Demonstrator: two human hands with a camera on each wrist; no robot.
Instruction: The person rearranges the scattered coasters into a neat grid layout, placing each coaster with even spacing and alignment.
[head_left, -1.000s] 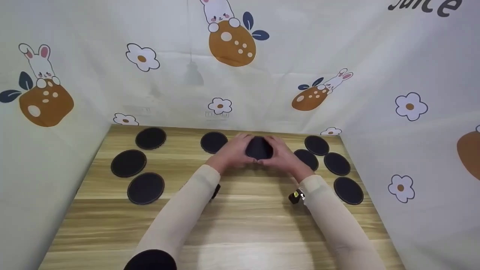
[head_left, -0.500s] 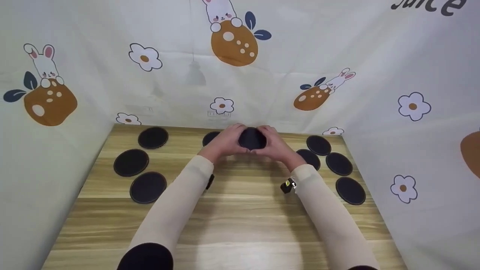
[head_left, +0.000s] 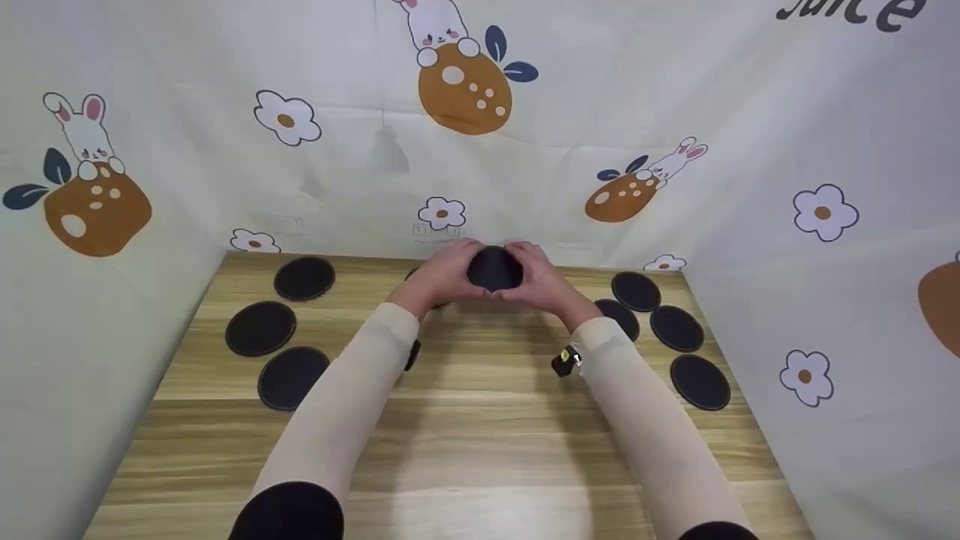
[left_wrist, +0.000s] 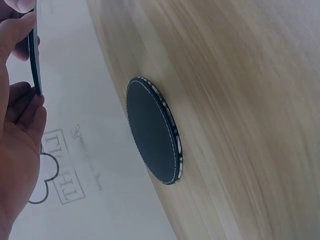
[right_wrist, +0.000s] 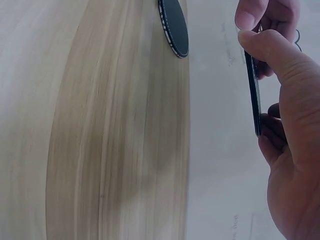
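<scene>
A round black coaster [head_left: 495, 268] is held up between both hands above the back of the table. My left hand [head_left: 447, 274] grips its left edge, and my right hand [head_left: 541, 280] grips the right edge, the thumbs meeting at the near side. Both wrist views show this coaster edge-on, a thin dark disc [right_wrist: 253, 90] raised off the wood between fingers and thumbs. Below the left hand lies another black coaster [left_wrist: 152, 130] with a stitched rim, mostly hidden by that hand in the head view.
Several black coasters lie flat on the wooden table [head_left: 480, 420]: a left group including one coaster [head_left: 261, 328] at the far left, and a right group including another coaster [head_left: 676, 328]. A pale printed cloth [head_left: 337, 180] walls the back and sides.
Both hands have carried the held coaster left and toward the back wall, more slowly in the last half second. The coasters on the table stay where they were.
</scene>
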